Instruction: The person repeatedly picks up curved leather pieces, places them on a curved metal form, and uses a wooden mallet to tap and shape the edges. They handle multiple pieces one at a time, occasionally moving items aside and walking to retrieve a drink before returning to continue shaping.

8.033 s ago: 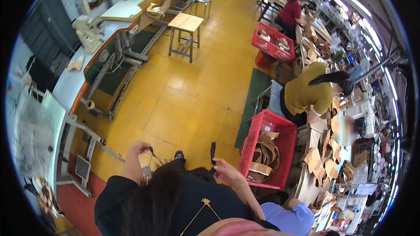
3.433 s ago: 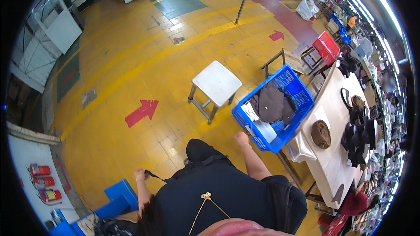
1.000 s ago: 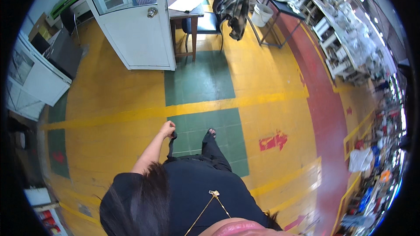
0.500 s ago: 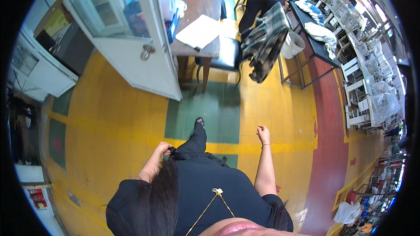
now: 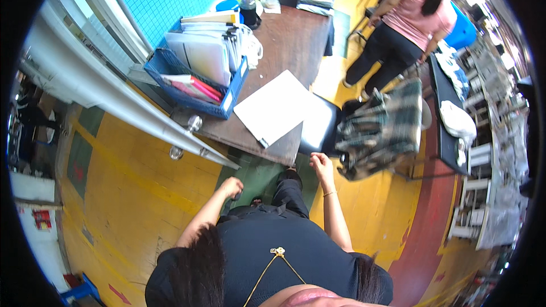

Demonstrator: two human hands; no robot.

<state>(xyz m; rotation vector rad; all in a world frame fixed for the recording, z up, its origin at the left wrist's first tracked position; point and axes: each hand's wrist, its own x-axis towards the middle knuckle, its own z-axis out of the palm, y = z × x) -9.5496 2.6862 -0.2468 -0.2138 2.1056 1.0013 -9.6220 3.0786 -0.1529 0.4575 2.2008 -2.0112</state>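
Head cam, looking down: left hand [image 5: 231, 187] has its fingers curled around some small dark thing [image 5: 238, 196], too tiny to tell what, just out from the surface's [image 5: 278, 45] front edge. Right hand [image 5: 322, 166] has its fingers loosely bent, released, near the front right corner. White paper [image 5: 278, 108] sits at a slant by that same corner, with a dark clip [image 5: 263, 143] on its near end. Blue tray [image 5: 236, 85] full of files is along the left edge. Black chair [image 5: 323, 128] is by the right edge, plaid cloth [image 5: 387, 128] hanging next to it.
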